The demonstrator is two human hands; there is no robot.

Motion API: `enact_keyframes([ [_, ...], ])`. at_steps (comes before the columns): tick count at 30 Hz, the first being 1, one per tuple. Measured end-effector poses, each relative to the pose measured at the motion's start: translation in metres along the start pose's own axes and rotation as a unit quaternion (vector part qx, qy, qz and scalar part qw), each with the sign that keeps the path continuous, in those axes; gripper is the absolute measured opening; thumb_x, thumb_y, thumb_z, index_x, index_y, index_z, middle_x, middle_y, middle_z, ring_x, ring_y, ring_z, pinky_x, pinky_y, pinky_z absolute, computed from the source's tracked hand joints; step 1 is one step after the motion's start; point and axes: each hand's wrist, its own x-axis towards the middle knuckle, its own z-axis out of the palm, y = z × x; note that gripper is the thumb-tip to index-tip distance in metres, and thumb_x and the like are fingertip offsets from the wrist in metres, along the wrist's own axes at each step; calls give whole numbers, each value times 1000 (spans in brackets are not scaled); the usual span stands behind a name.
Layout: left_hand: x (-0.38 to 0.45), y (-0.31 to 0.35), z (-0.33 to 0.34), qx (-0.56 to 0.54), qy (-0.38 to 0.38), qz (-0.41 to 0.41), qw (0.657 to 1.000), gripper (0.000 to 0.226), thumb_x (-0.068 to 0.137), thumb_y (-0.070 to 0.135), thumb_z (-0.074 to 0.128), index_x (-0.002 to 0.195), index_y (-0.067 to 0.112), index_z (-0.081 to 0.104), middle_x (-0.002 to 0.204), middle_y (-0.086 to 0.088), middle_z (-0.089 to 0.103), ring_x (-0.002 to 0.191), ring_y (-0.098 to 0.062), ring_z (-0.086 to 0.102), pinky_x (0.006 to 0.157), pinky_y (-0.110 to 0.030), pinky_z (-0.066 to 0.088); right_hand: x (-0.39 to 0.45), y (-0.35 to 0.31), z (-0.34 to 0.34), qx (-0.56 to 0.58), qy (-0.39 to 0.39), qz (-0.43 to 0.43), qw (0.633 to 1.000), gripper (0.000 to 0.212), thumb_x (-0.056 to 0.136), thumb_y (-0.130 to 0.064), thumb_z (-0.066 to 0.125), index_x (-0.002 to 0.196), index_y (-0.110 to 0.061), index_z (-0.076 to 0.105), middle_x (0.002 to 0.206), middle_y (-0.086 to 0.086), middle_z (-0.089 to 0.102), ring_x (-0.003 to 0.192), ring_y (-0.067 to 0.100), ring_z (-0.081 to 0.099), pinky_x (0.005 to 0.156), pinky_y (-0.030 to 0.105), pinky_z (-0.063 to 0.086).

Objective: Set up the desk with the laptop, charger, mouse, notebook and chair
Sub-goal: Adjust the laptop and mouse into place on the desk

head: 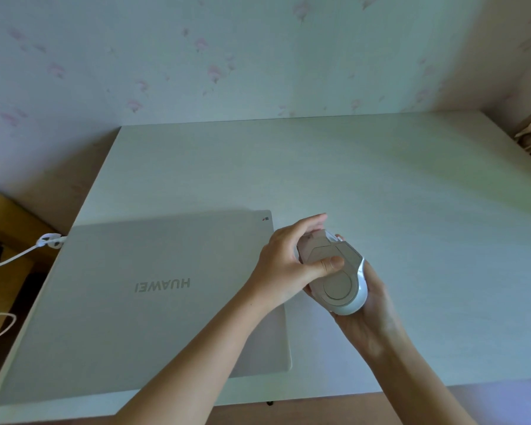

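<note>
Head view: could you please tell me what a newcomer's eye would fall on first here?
First, the two hands at the centre holding a mouse upside down above the desk: the right hand cups it from below, and the left hand grips its upper end, thumb on the underside. Next, the closed laptop lying on the desk's left part, with a white cable plugged in at its far left corner.

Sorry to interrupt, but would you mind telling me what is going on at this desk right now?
A person is holding a computer mouse upside down above the white desk. The right hand cradles it from below, while the left hand holds its front, thumb on the underside. The closed laptop lies on the desk's left part, with a white charger cable at its left edge. No notebook or chair shows.
</note>
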Motion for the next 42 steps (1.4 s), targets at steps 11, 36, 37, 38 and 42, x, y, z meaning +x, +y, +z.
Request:
enact_keyframes([
  [11,2,-21,3,10,-27,-2,1000,65,87,39,62,145,42,33,148,6,44,139,2,30,115,-41,30,9,8,-10,-32,10,-11,999,50,83,-31,56,129,-15,52,127,11,61,115,27,59,84,47,54],
  [36,-8,-67,-24,495,149,57,854,50,93,41,35,133,20,57,144,-6,50,132,-26,47,101,-54,41,58,53,-20,-785,202,-417,412,29,74,-20,65,103,-16,69,121,3,64,108,25,60,50,30,52],
  [37,-8,-66,-24,497,151,58,853,49,93,41,35,132,20,57,143,-6,51,131,-26,48,101,-54,41,59,53,-21,-787,202,-420,405,28,75,-21,64,102,-17,69,119,2,65,108,24,61,51,30,52],
  [38,-8,-66,-24,498,154,59,852,49,93,41,35,131,20,58,142,-6,52,130,-26,49,100,-54,42,59,53,-22,-789,201,-421,398,28,76,-22,63,102,-17,69,118,1,66,108,24,61,51,29,51],
  [42,-8,-64,-23,494,157,56,853,48,91,39,36,125,16,62,137,-9,57,126,-27,54,97,-54,45,59,53,-24,-802,204,-414,378,30,77,-22,61,105,-16,68,118,2,66,108,24,62,50,29,51],
])
